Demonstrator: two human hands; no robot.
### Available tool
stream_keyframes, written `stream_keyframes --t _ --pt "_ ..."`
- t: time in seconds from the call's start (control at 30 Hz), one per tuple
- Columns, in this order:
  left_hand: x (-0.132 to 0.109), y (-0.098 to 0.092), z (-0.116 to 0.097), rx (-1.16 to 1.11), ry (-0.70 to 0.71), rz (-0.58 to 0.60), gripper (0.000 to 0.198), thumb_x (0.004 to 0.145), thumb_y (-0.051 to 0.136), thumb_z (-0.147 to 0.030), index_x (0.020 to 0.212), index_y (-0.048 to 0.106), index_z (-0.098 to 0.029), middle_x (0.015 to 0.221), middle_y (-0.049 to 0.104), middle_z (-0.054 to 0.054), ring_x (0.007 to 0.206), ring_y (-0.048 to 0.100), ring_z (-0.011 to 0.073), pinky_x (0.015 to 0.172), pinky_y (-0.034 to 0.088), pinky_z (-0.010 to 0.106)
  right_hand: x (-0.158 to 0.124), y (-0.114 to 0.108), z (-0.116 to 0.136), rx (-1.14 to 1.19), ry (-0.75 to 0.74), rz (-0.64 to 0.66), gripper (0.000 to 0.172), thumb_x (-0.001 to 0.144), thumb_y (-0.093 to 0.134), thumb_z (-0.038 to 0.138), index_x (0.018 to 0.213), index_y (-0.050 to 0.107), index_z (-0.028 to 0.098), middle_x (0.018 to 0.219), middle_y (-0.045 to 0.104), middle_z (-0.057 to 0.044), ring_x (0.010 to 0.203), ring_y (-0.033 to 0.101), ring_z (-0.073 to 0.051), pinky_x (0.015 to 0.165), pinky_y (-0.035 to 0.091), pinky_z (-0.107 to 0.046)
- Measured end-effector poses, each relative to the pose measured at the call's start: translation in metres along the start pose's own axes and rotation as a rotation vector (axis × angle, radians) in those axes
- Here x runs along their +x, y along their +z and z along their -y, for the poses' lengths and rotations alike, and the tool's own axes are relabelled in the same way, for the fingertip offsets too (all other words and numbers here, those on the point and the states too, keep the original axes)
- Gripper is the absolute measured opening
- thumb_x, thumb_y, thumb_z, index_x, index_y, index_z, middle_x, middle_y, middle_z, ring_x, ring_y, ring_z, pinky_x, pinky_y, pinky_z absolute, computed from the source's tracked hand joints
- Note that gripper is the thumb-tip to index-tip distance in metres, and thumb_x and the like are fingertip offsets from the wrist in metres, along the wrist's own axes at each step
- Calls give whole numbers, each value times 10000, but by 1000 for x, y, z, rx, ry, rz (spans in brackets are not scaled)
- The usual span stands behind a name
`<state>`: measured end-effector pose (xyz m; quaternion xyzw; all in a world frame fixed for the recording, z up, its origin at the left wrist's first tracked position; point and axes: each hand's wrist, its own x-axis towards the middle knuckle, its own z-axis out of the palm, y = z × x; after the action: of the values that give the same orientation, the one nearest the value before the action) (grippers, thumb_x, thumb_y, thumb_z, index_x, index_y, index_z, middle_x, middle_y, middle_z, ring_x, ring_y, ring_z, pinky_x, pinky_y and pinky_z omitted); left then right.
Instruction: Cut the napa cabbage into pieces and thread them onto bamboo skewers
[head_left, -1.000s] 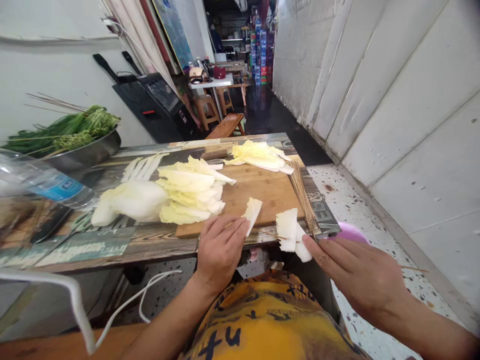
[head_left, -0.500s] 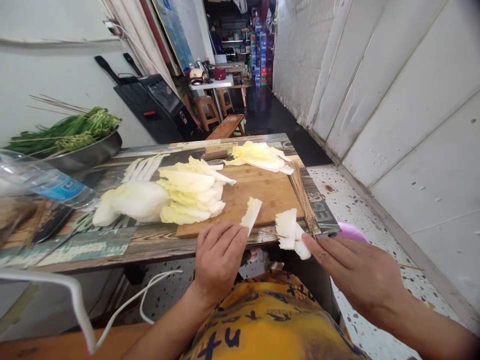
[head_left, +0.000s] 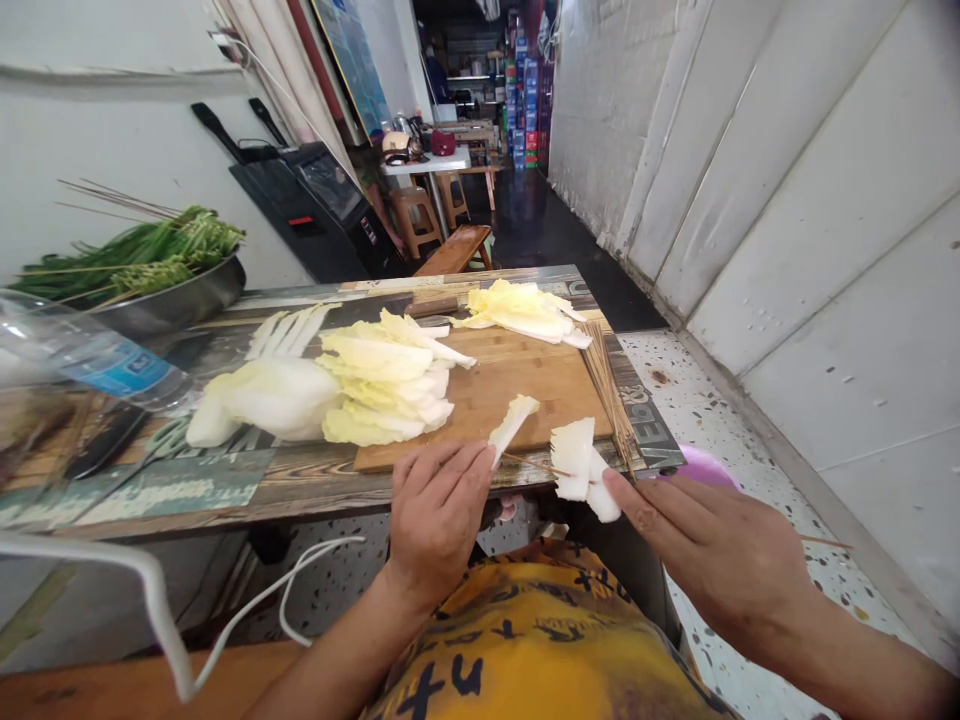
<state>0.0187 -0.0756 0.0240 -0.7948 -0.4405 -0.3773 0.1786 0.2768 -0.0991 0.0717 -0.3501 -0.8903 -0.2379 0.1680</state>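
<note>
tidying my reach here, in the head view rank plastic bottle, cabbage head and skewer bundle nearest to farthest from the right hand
From the right hand:
1. Skewer bundle, along the right edge of the board
2. Cabbage head, left of the loose leaves
3. Plastic bottle, far left

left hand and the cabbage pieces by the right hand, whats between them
In the head view, a cabbage strip in the left hand, then a thin stretch of skewer before the pieces.

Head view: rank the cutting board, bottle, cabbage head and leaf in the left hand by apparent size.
1. Cutting board
2. Bottle and cabbage head: too alike to rank; frame edge crops the bottle
3. Leaf in the left hand
</note>
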Motion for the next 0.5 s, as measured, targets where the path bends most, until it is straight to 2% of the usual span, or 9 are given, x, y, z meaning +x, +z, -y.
stream_keyframes --t 0.23,0.37,0.5 --pt "1 -1 4 31 15 19 273 795 647 -86 1057 625 -161 971 732 49 891 617 215 825 400 385 -4 2 -1 0 1 -12 360 869 357 3 1168 534 99 764 663 -27 614 556 -151 516 386 -289" --pt "5 -2 4 21 -37 42 220 815 626 -108 1029 631 -160 969 730 53 875 626 210 830 393 384 -9 2 -5 9 -10 4 364 892 349 38 1207 524 86 829 669 -50 687 576 -177 568 412 -305" --pt "8 -3 4 -69 -96 49 167 838 599 -120 988 640 -181 914 734 36 842 637 177 805 400 345 -6 -2 -5 7 -10 -14 368 877 357 19 1190 535 90 801 663 -36 670 572 -168 586 422 -300"
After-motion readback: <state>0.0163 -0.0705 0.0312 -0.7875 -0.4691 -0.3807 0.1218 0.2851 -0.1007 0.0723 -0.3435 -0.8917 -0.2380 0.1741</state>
